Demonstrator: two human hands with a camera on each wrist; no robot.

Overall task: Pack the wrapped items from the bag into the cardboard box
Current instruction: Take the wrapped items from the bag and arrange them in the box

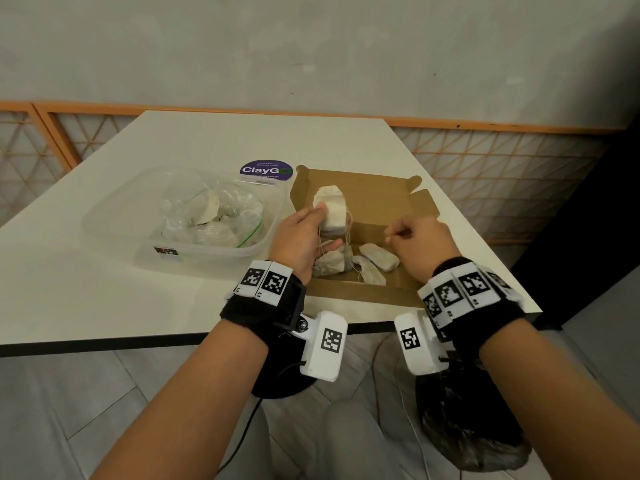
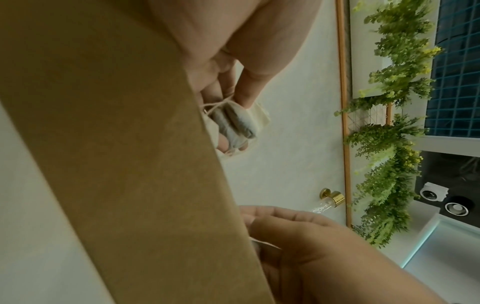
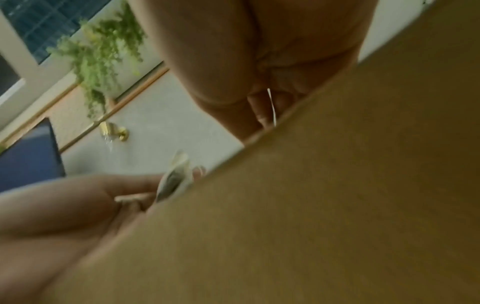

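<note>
An open cardboard box [image 1: 412, 206] lies on the white table, with three wrapped pouches [image 1: 379, 257] on its floor. My left hand [image 1: 304, 233] grips a bundle of wrapped pouches [image 1: 332, 211] with loose strings, held above the box's left side. In the left wrist view its fingers [image 2: 246, 86] curl round that bundle [image 2: 233, 123] just past the box wall [image 2: 130, 164]. My right hand [image 1: 419, 244] hovers over the box's right half with curled fingers, pinching a thin white tag [image 3: 271, 109]. The clear zip bag [image 1: 211, 216] still holds wrapped pouches.
The bag sits in a clear plastic tub [image 1: 114, 220] left of the box. A purple ClayGo sticker [image 1: 266, 170] lies behind the box. The table's front edge [image 1: 138, 341] runs just under my wrists. A wall with an orange lattice rail [image 1: 485, 126] stands behind.
</note>
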